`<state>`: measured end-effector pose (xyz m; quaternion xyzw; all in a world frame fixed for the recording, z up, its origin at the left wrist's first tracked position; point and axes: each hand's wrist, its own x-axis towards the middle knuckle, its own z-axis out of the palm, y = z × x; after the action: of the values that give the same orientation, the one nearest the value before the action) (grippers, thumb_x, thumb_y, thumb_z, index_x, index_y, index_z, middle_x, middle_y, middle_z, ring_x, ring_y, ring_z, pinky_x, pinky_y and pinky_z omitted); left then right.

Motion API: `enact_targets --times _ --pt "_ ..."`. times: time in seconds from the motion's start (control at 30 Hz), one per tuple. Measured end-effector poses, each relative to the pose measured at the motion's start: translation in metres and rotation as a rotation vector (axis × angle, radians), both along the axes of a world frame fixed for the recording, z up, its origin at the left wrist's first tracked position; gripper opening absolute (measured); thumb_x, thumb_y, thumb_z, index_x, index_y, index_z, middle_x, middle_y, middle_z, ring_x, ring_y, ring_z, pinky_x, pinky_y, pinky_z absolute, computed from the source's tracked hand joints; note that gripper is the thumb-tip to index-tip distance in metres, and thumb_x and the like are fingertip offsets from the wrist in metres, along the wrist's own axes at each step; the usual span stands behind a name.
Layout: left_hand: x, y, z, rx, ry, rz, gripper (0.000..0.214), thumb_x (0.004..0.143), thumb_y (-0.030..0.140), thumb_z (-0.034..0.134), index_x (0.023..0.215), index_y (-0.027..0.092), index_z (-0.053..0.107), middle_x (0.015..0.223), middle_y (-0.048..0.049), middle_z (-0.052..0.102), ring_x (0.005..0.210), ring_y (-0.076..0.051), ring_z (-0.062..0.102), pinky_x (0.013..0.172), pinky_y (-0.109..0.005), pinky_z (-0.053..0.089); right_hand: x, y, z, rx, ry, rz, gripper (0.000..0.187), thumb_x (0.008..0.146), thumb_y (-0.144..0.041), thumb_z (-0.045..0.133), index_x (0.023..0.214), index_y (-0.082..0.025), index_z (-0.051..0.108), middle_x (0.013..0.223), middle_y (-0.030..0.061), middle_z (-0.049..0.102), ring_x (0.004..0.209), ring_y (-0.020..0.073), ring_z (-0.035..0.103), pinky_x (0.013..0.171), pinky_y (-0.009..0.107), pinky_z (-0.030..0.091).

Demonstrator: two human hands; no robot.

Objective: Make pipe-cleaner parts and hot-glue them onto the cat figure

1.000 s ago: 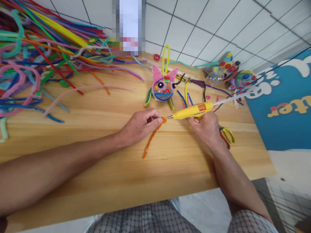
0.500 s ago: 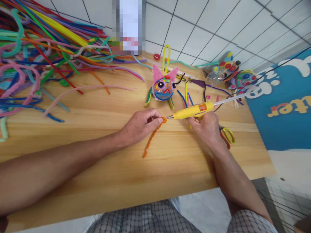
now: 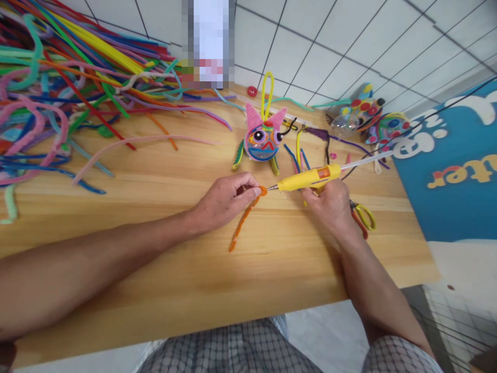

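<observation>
Between thumb and fingers, my left hand (image 3: 229,199) pinches an orange pipe cleaner (image 3: 243,224) whose upper end is coiled and whose tail hangs down toward me. My right hand (image 3: 330,204) is wrapped round a yellow hot glue gun (image 3: 308,178), a clear glue stick (image 3: 367,160) jutting from its back. The gun's metal tip is at the coiled end; whether it touches, I cannot tell. Just beyond my hands stands a decorated clear ball figure (image 3: 263,142) with pink ears, googly eyes, green-yellow legs, a yellow loop on top and one black feeler.
Many coloured pipe cleaners (image 3: 97,67) spread over the table's left back. Pliers (image 3: 363,217) with yellow and red handles lie beside my right wrist. More decorated balls (image 3: 388,127) sit at the back right, near a blue sign (image 3: 458,207). A black cord (image 3: 438,111) runs there.
Both hands, the glue gun and the orange pipe cleaner keep nearly the same pose. The whole view has shifted very slightly.
</observation>
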<state>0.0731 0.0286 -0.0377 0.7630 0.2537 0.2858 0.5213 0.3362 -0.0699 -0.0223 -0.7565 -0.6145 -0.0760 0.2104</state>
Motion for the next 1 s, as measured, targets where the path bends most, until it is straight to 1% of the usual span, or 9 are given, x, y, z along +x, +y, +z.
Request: enact_targets --times 0.17,0.33,0.5,0.87,1.0 --pt "-0.0001 0.0009 -0.0020 0.008 -0.009 -0.002 0.019 0.097 0.031 0.059 0.087 0.017 0.067 0.074 0.0020 0.065 0.065 -0.012 0.052 0.062 -0.025 0.039 0.0004 0.0002 -0.0001 -0.027 0.011 -0.009 0.007 0.077 -0.027 0.057 0.075 -0.022 0.062 0.065 0.0048 0.063 0.062 0.0220 0.060 0.060 0.033 0.041" --pt "0.0001 0.0013 -0.0035 -0.006 -0.014 0.008 0.020 0.097 0.032 0.059 0.087 0.017 0.067 0.073 0.0025 0.064 0.064 -0.012 0.052 0.062 -0.026 0.038 0.0013 -0.0004 -0.0017 0.000 0.005 -0.019 0.009 0.077 -0.029 0.056 0.075 -0.022 0.062 0.067 0.0056 0.065 0.061 0.0220 0.060 0.061 0.034 0.042" --pt "-0.0002 0.0016 -0.0035 -0.015 -0.014 0.008 0.020 0.097 0.033 0.060 0.086 0.017 0.066 0.073 0.0028 0.063 0.065 -0.012 0.052 0.063 -0.026 0.039 0.0010 -0.0009 0.0005 -0.016 0.006 -0.024 0.009 0.076 -0.029 0.056 0.072 -0.023 0.060 0.065 0.0054 0.064 0.059 0.0215 0.059 0.061 0.034 0.042" --pt "-0.0001 0.0010 -0.0038 -0.024 -0.031 0.000 0.020 0.097 0.033 0.060 0.087 0.017 0.068 0.074 0.0019 0.066 0.066 -0.012 0.053 0.063 -0.027 0.039 -0.0025 -0.0020 0.0040 -0.050 0.037 -0.037 0.008 0.078 -0.028 0.056 0.074 -0.023 0.061 0.062 0.0038 0.061 0.059 0.0213 0.058 0.059 0.033 0.041" --pt "-0.0003 0.0010 -0.0041 -0.026 -0.021 -0.005 0.020 0.097 0.033 0.059 0.087 0.017 0.068 0.074 0.0018 0.066 0.065 -0.012 0.053 0.062 -0.026 0.039 -0.0052 -0.0022 0.0077 -0.050 0.053 -0.026 0.011 0.080 -0.028 0.056 0.070 -0.023 0.057 0.061 0.0034 0.060 0.058 0.0209 0.057 0.059 0.033 0.040"
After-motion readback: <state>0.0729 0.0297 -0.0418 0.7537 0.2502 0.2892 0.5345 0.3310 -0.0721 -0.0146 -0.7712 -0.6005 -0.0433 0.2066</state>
